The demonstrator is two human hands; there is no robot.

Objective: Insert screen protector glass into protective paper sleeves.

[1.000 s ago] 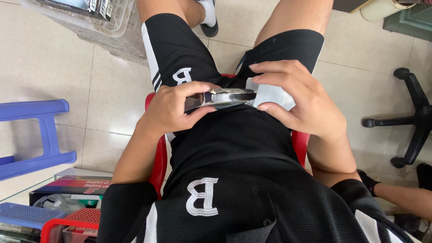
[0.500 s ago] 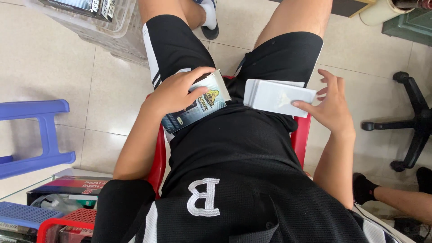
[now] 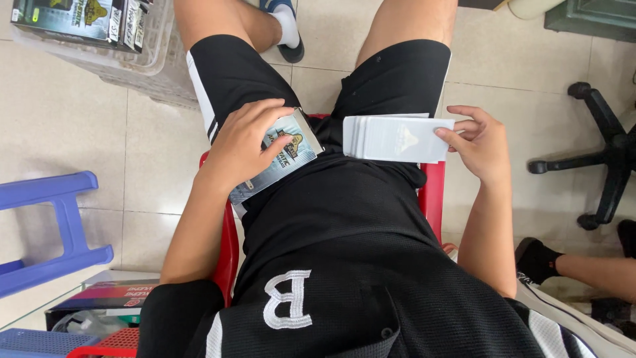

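Observation:
I sit on a red plastic chair point(image 3: 434, 192) in black shorts and look down at my lap. My left hand point(image 3: 242, 142) grips a flat silver-blue printed card box point(image 3: 286, 154) and holds it tilted over my left thigh. My right hand point(image 3: 480, 142) pinches the right end of a white stack of cards point(image 3: 396, 139), held level above my right thigh. Box and stack are apart, a small gap between them.
A clear plastic basket point(image 3: 99, 53) with similar boxes stands on the tiled floor at the upper left. A blue stool point(image 3: 50, 232) is at the left, a black office chair base point(image 3: 603, 152) at the right. Another person's foot point(image 3: 583, 265) rests at the lower right.
One second ago both hands held box and cards together over my lap. The hands have since moved apart: the left keeps the box, the right carries the white card stack to the right.

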